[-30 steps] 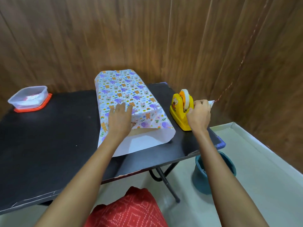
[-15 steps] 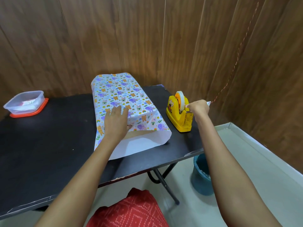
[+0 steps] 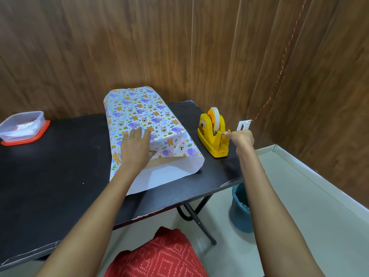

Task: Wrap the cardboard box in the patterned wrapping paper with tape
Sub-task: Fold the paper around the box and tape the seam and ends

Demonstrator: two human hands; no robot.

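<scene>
Two bare arms reach forward over a red cloth (image 3: 157, 256) at the near edge. Down on the floor to the right stands a teal bucket (image 3: 240, 212), partly behind the right forearm and just past the corner of the black worktop (image 3: 50, 186).

On the worktop, the left hand (image 3: 136, 145) lies flat with its fingers straight, pressing on the paper (image 3: 139, 110). The paper is folded over the box (image 3: 165, 159), and only a tan sliver of the box shows at the near, open end, where the paper's white inside spreads onto the worktop.

Just right of the parcel sits a yellow dispenser (image 3: 212, 136) with the tape (image 3: 215, 118) on its spool. The right hand (image 3: 240, 137) has its fingers curled, thumb and forefinger pinched together on the tape at the cutter end, though the strip itself is too thin to make out.

Well off to the left sits a clear tub (image 3: 22, 124) on an orange lid. Behind everything is the wood wall, with a twisted red cord (image 3: 279, 66) running down it to a small white tag (image 3: 243, 124).
</scene>
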